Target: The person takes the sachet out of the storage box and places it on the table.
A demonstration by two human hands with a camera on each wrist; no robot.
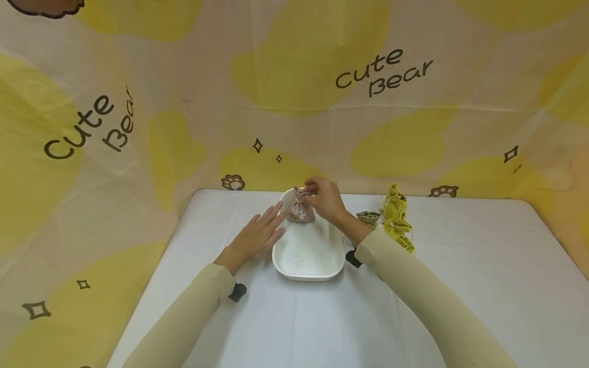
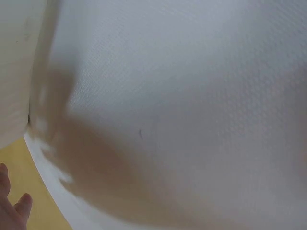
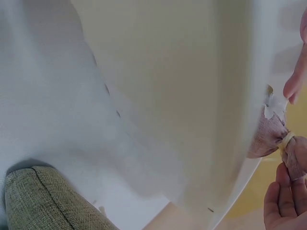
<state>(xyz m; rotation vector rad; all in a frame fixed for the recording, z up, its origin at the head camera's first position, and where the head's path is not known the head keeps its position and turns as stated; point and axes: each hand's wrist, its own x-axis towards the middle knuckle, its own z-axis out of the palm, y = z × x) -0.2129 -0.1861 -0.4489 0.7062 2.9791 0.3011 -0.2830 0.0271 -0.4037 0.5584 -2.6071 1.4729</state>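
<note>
A small dusty-pink drawstring pouch (image 1: 301, 214) with a white flower on its front stands at the far end of a white tray (image 1: 308, 258). My right hand (image 1: 327, 200) pinches the gathered top of this pouch. In the right wrist view, fingers (image 3: 286, 194) hold the pouch (image 3: 268, 134) above its pale tie. Over the tray's left rim, my left hand (image 1: 257, 236) reaches with straight fingers, its fingertips close to the pouch; whether they touch it is unclear. The left wrist view catches only fingertips at its lower left corner, beside the tray wall (image 2: 17, 72).
Right of the tray lie several yellow-green pouches (image 1: 397, 212) in a row, with a dark green pouch (image 1: 368, 217) beside them, partly behind my right forearm. A white cloth (image 1: 483, 266) covers the table. Behind it hangs a yellow patterned curtain (image 1: 294, 76).
</note>
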